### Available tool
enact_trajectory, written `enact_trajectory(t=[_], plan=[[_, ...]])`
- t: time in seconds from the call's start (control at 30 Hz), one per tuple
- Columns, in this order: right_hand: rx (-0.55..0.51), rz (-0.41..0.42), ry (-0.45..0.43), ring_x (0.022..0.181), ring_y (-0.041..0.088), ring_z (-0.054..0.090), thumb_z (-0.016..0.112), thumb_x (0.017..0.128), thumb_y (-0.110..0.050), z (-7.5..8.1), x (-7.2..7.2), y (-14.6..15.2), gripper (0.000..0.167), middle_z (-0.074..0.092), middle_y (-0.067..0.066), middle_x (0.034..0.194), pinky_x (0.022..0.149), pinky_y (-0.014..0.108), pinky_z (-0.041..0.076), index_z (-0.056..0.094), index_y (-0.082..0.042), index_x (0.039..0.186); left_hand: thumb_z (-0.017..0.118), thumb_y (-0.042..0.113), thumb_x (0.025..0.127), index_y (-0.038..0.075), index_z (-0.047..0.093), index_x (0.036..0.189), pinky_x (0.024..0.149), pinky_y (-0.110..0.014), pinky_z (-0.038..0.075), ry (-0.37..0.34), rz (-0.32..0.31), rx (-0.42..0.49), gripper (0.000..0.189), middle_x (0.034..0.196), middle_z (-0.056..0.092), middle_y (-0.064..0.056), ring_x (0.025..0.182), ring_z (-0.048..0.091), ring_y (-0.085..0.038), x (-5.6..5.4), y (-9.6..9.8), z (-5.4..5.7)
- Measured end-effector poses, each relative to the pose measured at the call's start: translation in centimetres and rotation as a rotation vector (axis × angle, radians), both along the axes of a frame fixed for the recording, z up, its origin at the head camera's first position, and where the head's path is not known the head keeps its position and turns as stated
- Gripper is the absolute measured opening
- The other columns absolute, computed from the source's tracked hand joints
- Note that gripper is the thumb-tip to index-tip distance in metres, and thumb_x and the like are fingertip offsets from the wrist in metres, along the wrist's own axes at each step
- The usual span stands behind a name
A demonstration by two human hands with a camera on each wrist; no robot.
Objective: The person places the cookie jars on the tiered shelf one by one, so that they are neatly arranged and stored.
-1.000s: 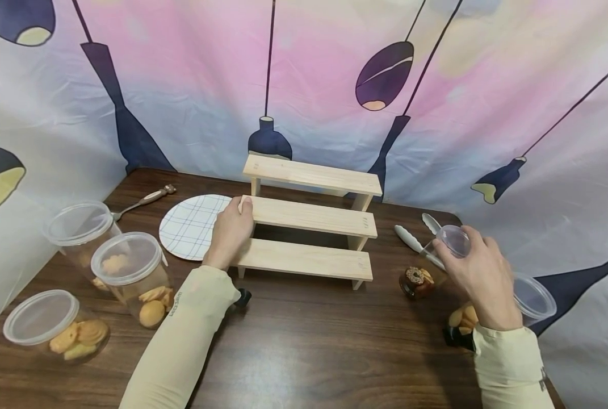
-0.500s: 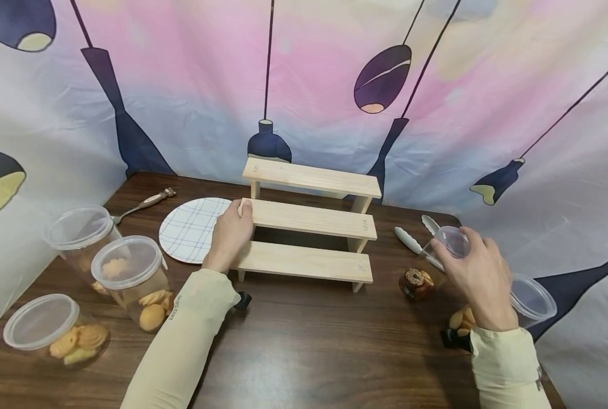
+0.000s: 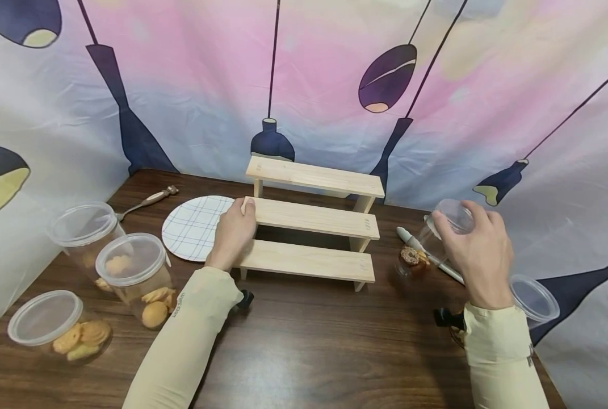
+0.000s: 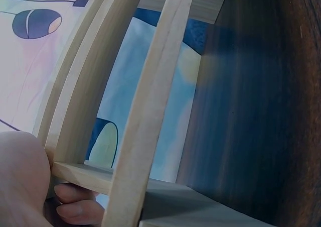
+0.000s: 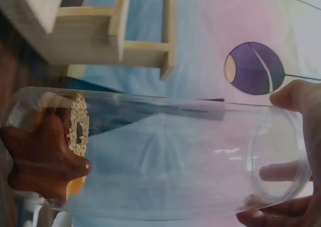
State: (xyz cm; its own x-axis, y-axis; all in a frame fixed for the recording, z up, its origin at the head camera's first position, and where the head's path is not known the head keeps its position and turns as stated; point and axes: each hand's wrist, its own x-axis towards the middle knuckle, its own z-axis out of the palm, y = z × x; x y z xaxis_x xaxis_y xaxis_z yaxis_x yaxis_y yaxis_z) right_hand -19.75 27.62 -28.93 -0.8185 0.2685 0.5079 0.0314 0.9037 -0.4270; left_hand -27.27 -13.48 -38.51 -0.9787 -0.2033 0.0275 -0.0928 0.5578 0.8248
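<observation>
A three-step wooden stand [image 3: 311, 217] stands on the table in the head view. My left hand [image 3: 232, 234] grips the left end of its middle step; in the left wrist view, curled fingers [image 4: 80, 212] show beneath the wood. To the right of the stand, my right hand [image 3: 481, 250] holds a tall clear plastic jar [image 5: 165, 151] round its upper end. At the jar's bottom lie a brown star-shaped cookie [image 5: 42, 156] and a ring cookie [image 5: 78, 125] with chopped topping. Whether a lid closes this jar, I cannot tell.
Three lidded cookie jars [image 3: 130, 261] stand at the left. A checked round plate [image 3: 191, 227] and a fork [image 3: 150, 200] lie behind them. White-tipped tongs [image 3: 408, 236] lie right of the stand, partly behind the held jar. Another lidded jar [image 3: 535, 298] is beyond my right wrist.
My right hand has lifted the jar with its cookies upward and slightly away, now covering more of the tongs. My left hand keeps its grip on the stand.
</observation>
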Motion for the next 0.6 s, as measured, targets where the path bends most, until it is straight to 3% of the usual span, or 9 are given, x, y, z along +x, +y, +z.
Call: enact_trajectory(t=[0.2,0.6], plan=[[-0.017,0.037,0.097,0.104,0.044,0.055,0.062,0.087,-0.060,1.8,-1.4,-2.1,0.064,0.057,0.022,0.124,0.080,0.060,0.041,0.063,-0.017,0.135,0.023,0.053,0.105,0.011,0.034,0.156,0.112,-0.056,0.035,-0.006,-0.003,0.000,0.067,0.152,0.045,-0.016,0.135,0.045,-0.042,0.2,-0.1,-0.1],[-0.084,0.114,0.187,0.108,0.041,0.054,0.064,0.086,-0.061,5.3,-3.5,-5.8,0.064,0.058,0.020,0.124,0.089,0.055,0.039,0.064,-0.019,0.133,0.025,0.051,0.105,0.010,0.034,0.155,0.110,-0.056,0.037,0.000,-0.009,0.015,0.065,0.152,0.045,-0.016,0.133,0.047,-0.043,0.3,0.1,0.3]])
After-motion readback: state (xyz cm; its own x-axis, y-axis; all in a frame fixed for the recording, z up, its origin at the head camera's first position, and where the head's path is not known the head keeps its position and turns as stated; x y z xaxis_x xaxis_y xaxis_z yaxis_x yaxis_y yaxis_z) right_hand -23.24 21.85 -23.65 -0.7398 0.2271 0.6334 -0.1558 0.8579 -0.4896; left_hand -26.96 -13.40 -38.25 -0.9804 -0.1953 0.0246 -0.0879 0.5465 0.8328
